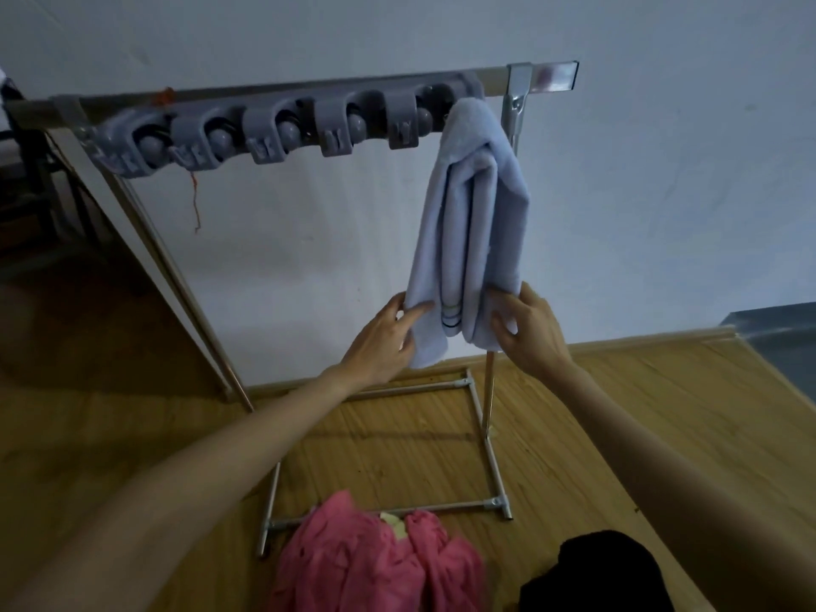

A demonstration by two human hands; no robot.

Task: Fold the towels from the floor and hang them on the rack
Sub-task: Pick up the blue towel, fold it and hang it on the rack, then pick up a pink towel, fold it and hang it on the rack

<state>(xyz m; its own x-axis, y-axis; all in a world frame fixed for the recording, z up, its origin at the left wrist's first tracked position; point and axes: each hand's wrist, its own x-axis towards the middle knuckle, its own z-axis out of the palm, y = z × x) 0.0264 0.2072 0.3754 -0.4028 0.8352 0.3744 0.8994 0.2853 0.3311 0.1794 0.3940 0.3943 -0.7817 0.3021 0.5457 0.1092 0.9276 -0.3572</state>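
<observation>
A pale blue towel (468,223), folded lengthwise, hangs from the right end of the metal rack's top bar (552,77). My left hand (388,337) pinches its lower left edge, thumb in front and fingers behind. On the lower right edge my right hand (530,329) grips the cloth the same way. A pink towel (375,563) lies crumpled on the floor at the rack's base. Beside it on the right lies a black cloth (600,576).
A grey plastic holder strip (282,125) with several clips runs along the bar left of the towel. The rack's base frame (481,435) rests on the wooden floor. A white wall stands behind. Dark furniture (31,192) sits at the far left.
</observation>
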